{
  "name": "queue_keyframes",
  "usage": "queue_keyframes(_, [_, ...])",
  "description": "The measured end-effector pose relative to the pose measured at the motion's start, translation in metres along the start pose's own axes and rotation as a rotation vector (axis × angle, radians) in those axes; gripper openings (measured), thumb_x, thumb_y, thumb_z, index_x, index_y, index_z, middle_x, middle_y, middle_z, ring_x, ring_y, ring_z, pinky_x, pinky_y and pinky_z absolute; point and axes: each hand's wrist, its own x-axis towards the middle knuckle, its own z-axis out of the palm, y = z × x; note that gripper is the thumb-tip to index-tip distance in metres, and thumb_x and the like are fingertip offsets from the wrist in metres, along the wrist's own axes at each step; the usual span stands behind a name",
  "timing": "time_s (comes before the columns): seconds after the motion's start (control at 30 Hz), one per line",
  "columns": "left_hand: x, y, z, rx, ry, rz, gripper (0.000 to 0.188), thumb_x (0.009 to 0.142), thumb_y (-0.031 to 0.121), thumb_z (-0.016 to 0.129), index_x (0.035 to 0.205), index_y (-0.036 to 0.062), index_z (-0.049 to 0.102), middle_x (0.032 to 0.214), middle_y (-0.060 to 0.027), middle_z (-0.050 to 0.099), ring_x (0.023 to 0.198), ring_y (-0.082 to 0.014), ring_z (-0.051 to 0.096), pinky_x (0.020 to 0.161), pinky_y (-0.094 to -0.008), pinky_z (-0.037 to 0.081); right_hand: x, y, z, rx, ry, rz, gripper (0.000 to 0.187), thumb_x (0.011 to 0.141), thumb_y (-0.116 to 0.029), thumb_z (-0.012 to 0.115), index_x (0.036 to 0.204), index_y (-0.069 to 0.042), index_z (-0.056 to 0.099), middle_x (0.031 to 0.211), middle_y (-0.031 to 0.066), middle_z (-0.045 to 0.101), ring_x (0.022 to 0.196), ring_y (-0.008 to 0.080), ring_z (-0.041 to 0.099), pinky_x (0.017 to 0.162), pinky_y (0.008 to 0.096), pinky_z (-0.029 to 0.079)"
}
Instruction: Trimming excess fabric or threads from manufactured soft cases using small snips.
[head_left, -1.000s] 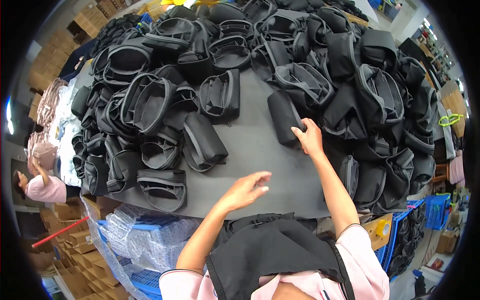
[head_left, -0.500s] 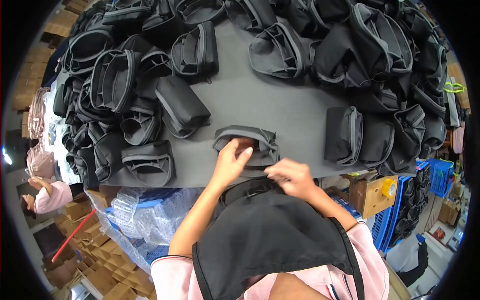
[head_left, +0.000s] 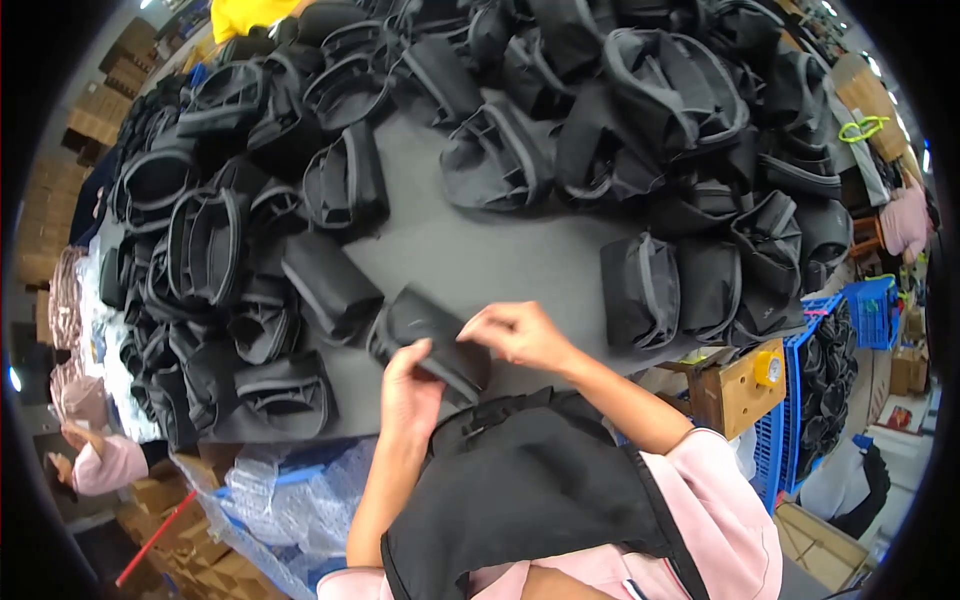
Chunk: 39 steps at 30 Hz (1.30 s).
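Both my hands hold one folded black fabric bag at the near edge of the grey table. My left hand grips its near lower end. My right hand pinches its right end from above. The bag lies flattened and tilted, its far end resting on the table. Another folded black bag lies just to its left. I wear a black apron over pink sleeves.
Heaps of black bags cover the left, far and right sides of the table. Clear plastic wrap sits below the table's near left edge. A blue crate and a wooden block stand at right. Another person works at lower left.
My hands pulled a black bag from the table's right part toward me. It has gone from open-mouthed to flattened and folded, and both hands now grip it at the near edge.
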Motion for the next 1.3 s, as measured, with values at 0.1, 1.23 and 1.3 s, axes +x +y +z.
queue_keyframes(0.1, [-0.023,0.001,0.053,1.326,-0.052,0.270,0.035,0.069,0.012,0.062,0.100,-0.0025,0.055,0.089,-0.0144,0.060,0.077,-0.0258,0.060,0.070,-0.0402,0.048,-0.026,-0.005,-0.013,0.186,0.399,0.054,0.024,0.087,-0.028,0.060,0.086,-0.004,0.059,0.066,0.0039,0.062,0.047,0.0039,0.045,0.043,0.0197,0.037])
queue_keyframes(1.23, [0.047,-0.069,0.006,1.194,0.060,0.355,0.046,0.080,0.033,0.065,0.063,-0.0091,0.055,0.061,-0.0211,0.056,0.058,-0.0324,0.056,0.057,-0.0409,0.042,-0.066,0.025,-0.025,-0.386,0.372,0.201,0.034,0.083,-0.012,0.063,0.113,-0.002,0.049,0.087,0.0064,0.061,0.074,0.0128,0.059,0.067,0.0259,0.048])
queue_keyframes(1.3, [0.048,-0.068,0.002,1.313,0.074,0.362,0.048,0.080,0.035,0.065,0.062,-0.0094,0.055,0.062,-0.0220,0.055,0.059,-0.0339,0.056,0.058,-0.0416,0.042,-0.069,0.024,-0.029,-0.371,0.349,0.212,0.032,0.083,-0.013,0.063,0.112,-0.003,0.052,0.091,0.0084,0.063,0.081,0.0153,0.060,0.072,0.0277,0.048])
